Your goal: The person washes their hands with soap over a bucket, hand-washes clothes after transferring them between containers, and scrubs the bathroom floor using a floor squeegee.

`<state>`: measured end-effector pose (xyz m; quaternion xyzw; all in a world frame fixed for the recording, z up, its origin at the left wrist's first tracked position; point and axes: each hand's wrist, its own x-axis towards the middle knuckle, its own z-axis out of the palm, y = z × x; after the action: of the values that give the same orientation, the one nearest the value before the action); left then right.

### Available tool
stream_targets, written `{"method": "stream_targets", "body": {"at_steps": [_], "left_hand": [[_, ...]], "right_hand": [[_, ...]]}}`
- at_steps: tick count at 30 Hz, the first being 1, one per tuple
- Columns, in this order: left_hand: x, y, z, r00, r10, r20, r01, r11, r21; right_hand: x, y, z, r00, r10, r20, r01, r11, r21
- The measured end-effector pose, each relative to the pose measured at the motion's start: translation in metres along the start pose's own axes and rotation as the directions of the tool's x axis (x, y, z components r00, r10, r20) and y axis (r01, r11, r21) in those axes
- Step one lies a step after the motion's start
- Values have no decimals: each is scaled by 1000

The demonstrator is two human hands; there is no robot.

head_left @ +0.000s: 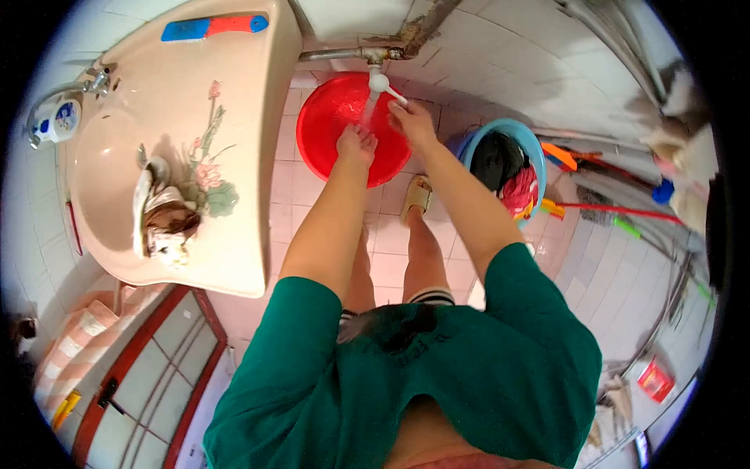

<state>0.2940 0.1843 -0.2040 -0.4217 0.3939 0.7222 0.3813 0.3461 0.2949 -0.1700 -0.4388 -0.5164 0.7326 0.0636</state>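
Head view, upper centre: red basin (pixel 323 117), round, lying open below a white tap (pixel 379 83); the tap is hanging from a metal pipe (pixel 336 55) along the wall. Water stream (pixel 371 108): running down from the tap towards the basin. Left hand (pixel 357 144): hovering over the basin, its fingers curling loosely into a cup where the stream is reaching them. Right hand (pixel 412 125): bending its fingers at the end of the tap's white lever (pixel 397 94), above the basin's right rim; whether they are pinching it or only touching, one cannot tell.

Upper left: pale pink washbasin (pixel 248 148) with a floral print, carrying a blue-and-red brush (pixel 211 28) along its top edge; a crumpled cloth bundle (pixel 168 215) is resting in its lower part.

Right of centre: light blue bucket (pixel 534 148), holding a black cloth (pixel 494 160) and a pinkish-red cloth (pixel 519 191). Between basin and bucket, lower: tan slipper (pixel 418 197), worn on a foot, resting on pink floor tiles (pixel 301 187). Far right, low: red packet (pixel 655 380), sitting near the wall.
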Motion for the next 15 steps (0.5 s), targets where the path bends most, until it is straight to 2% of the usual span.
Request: {"method": "stream_targets", "body": {"at_steps": [1,2,3,4,5,6,7,9,10,12,13,15], "left_hand": [[12,0,1,1000,7,-11,-7,1000,-18],[22,1,2,1000,-1,-20,0,999,-36],[30,5,5,1000,-6,-25,5,999,-54],[38,9,8,999,2,-36,-5,998,-68],[40,12,10,985,-5,175,24,994,-106],[46,12,9,925,-6,380,62,989,-136],[53,14,11,929,-6,369,65,987,-148],[72,16,19,980,14,197,10,993,-118],[75,15,18,982,11,188,13,992,-129],[79,15,16,960,0,279,33,993,-113],[80,15,15,962,4,272,32,992,-125],[90,12,12,962,38,269,-31,999,-29]], "right_hand": [[15,8,6,1000,7,19,-7,1000,-10],[29,16,14,963,233,133,-266,894,360],[44,22,23,867,386,315,-495,597,631],[58,29,34,859,393,328,-510,597,619],[71,38,45,859,375,347,-502,485,716],[76,43,52,862,359,357,-481,361,799],[79,48,54,856,373,359,-490,363,792],[82,43,55,775,465,427,-557,185,809],[83,45,54,769,477,426,-563,188,805],[94,61,52,781,359,511,-604,224,765],[99,67,51,774,368,515,-612,227,758],[111,82,48,792,330,513,-603,297,740]]}}
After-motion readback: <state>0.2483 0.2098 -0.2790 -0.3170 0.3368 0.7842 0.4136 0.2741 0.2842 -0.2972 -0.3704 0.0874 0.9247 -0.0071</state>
